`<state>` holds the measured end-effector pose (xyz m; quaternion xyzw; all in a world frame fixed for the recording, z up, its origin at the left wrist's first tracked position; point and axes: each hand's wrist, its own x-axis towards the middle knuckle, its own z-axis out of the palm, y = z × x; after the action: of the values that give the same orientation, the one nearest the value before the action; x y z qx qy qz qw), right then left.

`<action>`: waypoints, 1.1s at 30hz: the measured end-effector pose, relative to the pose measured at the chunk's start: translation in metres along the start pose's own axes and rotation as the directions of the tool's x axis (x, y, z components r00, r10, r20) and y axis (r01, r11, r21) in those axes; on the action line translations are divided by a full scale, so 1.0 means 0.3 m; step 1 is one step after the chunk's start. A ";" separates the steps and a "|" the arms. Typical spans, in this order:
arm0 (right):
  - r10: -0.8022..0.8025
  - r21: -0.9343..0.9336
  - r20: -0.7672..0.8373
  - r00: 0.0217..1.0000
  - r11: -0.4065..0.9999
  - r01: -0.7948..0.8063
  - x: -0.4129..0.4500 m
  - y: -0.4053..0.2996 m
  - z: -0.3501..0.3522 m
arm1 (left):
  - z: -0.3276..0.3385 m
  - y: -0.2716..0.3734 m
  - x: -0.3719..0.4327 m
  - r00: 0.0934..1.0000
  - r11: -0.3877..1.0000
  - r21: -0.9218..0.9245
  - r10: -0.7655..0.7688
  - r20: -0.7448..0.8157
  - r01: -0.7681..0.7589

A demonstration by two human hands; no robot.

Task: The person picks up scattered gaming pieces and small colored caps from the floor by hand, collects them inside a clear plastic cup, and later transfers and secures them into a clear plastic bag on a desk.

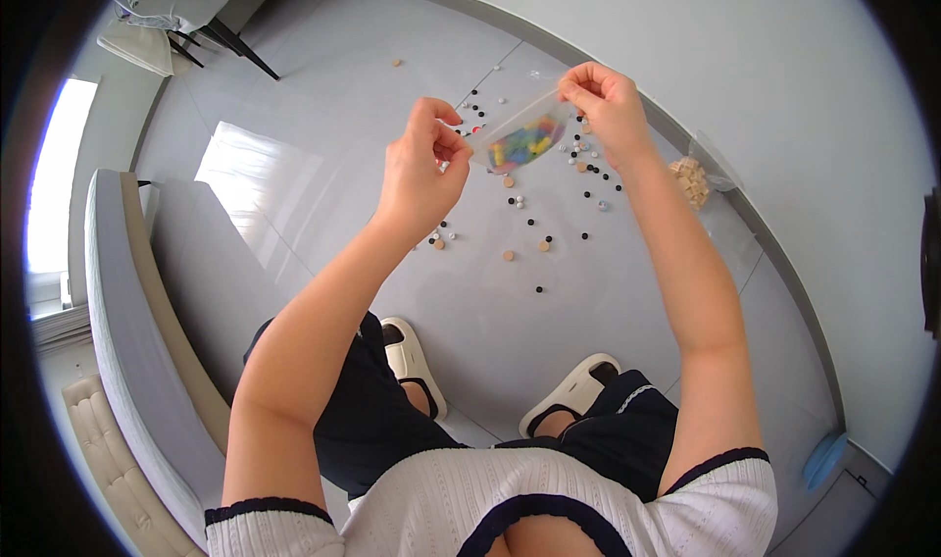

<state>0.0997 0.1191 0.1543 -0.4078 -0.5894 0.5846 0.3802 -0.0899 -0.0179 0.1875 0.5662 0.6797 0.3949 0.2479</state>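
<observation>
A clear plastic zip bag (pixel 526 141) with small multicoloured pieces in its lower part is stretched between my hands above the floor. My left hand (pixel 430 156) pinches one top corner between thumb and fingers. The opposite top corner is pinched by my right hand (pixel 606 108), which is raised a little higher. Small black, white and wooden round pieces lie scattered on the grey floor beneath and around the bag, among them a wooden disc (pixel 509 255) and a black piece (pixel 539 289). Whether the bag's seal is closed cannot be told.
Against the wall at right lies a clear bag of light wooden blocks (pixel 689 182). A bed (pixel 140 322) stands at left, a dark-legged table (pixel 239 46) at the upper left. My slippered feet are on the floor below, and a blue item (pixel 825 460) is at the lower right.
</observation>
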 end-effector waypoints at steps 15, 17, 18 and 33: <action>0.160 0.010 -0.467 0.870 0.984 -0.176 0.059 0.283 -0.360 | -0.003 0.005 -0.055 0.994 0.986 0.151 -0.082 0.069 0.071; 0.225 0.293 -0.511 0.830 0.953 -0.078 0.067 0.322 -0.445 | 0.014 0.020 -0.056 0.995 0.985 0.171 -0.041 0.095 0.024; 0.222 0.336 -0.491 0.842 0.940 -0.052 0.070 0.356 -0.498 | 0.025 0.028 -0.053 0.993 0.981 0.191 0.005 0.115 -0.027; 0.494 0.290 -0.681 0.541 0.860 -0.421 -0.285 0.755 -0.952 | 0.078 0.008 -0.069 0.949 0.956 0.263 0.043 0.312 -0.130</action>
<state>0.4045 0.1446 -0.0616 -0.7288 -0.2305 0.4747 0.4363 -0.0654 -0.0319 0.1741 0.6789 0.6569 0.2137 0.2488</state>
